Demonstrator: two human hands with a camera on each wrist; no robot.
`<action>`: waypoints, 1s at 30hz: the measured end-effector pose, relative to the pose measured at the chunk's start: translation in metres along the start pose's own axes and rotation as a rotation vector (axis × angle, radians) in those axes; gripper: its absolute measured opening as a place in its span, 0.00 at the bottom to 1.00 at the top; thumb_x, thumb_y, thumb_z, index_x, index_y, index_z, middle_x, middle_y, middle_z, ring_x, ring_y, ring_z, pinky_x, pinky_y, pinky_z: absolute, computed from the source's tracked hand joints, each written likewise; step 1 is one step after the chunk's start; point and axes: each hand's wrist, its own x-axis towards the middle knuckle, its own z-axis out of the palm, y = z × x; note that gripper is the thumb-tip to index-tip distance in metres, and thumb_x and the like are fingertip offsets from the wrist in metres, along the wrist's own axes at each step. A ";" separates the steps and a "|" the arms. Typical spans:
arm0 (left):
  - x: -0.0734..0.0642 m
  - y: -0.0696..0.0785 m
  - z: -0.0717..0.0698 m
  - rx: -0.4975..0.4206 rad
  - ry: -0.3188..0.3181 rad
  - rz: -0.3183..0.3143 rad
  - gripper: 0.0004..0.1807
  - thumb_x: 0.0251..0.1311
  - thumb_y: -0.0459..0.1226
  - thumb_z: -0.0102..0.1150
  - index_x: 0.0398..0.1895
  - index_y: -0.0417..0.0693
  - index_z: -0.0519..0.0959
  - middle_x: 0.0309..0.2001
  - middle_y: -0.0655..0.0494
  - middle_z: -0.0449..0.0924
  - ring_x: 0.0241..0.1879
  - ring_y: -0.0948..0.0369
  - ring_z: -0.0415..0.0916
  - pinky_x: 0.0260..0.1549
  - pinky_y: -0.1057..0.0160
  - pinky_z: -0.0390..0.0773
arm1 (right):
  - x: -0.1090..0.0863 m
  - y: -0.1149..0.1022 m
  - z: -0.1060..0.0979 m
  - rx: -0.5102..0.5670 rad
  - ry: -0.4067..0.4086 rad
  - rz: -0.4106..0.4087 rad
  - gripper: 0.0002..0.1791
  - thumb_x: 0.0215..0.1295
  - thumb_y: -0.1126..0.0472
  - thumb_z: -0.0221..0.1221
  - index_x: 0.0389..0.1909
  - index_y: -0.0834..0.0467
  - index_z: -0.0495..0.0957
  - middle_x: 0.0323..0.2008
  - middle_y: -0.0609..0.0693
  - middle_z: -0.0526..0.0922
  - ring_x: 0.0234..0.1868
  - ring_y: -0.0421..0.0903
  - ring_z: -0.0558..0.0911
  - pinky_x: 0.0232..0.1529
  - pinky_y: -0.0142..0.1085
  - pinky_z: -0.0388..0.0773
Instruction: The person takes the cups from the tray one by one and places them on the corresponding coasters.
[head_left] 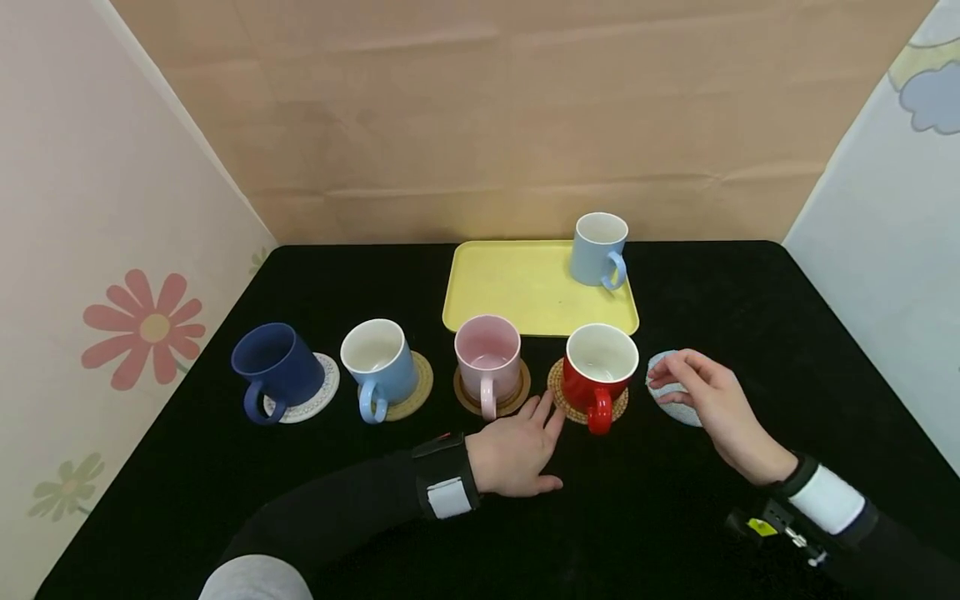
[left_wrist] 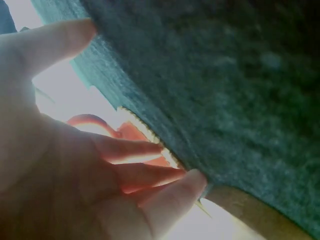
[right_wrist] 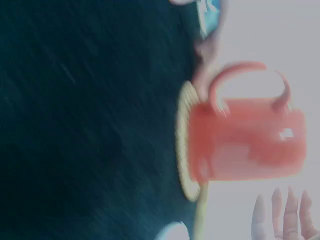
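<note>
Palm down on the black table, my left hand (head_left: 513,457) has its fingers spread, with the fingertips right at the edge of a woven tan coaster (head_left: 556,385). On that coaster stands a red mug (head_left: 581,388) with a white inside, its handle toward me. To its left, a pink mug (head_left: 480,379) sits on a brown-rimmed coaster (head_left: 521,400). My right hand (head_left: 723,412) hovers over a pale blue round coaster (head_left: 682,414), fingers loosely bent and holding nothing. In the right wrist view its fingers (right_wrist: 291,217) appear near the red mug.
Farther left are a light blue mug (head_left: 395,382) on a tan coaster (head_left: 422,392) and a dark blue mug (head_left: 288,375), tilted-looking, on a white coaster (head_left: 324,396). Behind, a yellow tray (head_left: 510,283) bears another light blue mug (head_left: 590,258) near its right edge. Walls enclose the table.
</note>
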 end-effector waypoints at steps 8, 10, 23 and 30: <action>-0.003 0.002 0.003 0.062 0.016 0.013 0.45 0.62 0.61 0.54 0.72 0.40 0.60 0.72 0.40 0.56 0.70 0.50 0.57 0.62 0.61 0.64 | 0.047 -0.011 -0.018 -0.079 0.076 -0.048 0.18 0.78 0.54 0.44 0.44 0.66 0.73 0.38 0.39 0.77 0.38 0.33 0.79 0.36 0.27 0.79; -0.002 0.003 0.002 0.068 0.018 0.015 0.45 0.62 0.61 0.55 0.72 0.40 0.61 0.72 0.40 0.57 0.69 0.50 0.58 0.62 0.61 0.65 | 0.063 -0.015 -0.019 -0.101 0.101 -0.033 0.18 0.78 0.54 0.44 0.46 0.66 0.71 0.39 0.41 0.76 0.38 0.33 0.78 0.35 0.26 0.79; 0.001 0.008 -0.002 0.065 0.010 0.018 0.45 0.61 0.61 0.56 0.72 0.41 0.61 0.72 0.39 0.56 0.70 0.49 0.57 0.62 0.61 0.64 | 0.151 -0.011 -0.027 -0.077 0.244 0.097 0.32 0.75 0.44 0.44 0.64 0.68 0.60 0.52 0.55 0.69 0.49 0.44 0.74 0.40 0.25 0.77; -0.001 0.011 -0.002 0.059 0.024 0.027 0.45 0.61 0.61 0.55 0.72 0.41 0.60 0.72 0.40 0.55 0.70 0.49 0.55 0.63 0.61 0.63 | 0.167 -0.001 -0.020 0.001 0.171 0.174 0.36 0.76 0.44 0.42 0.70 0.69 0.52 0.62 0.65 0.62 0.64 0.59 0.65 0.62 0.45 0.67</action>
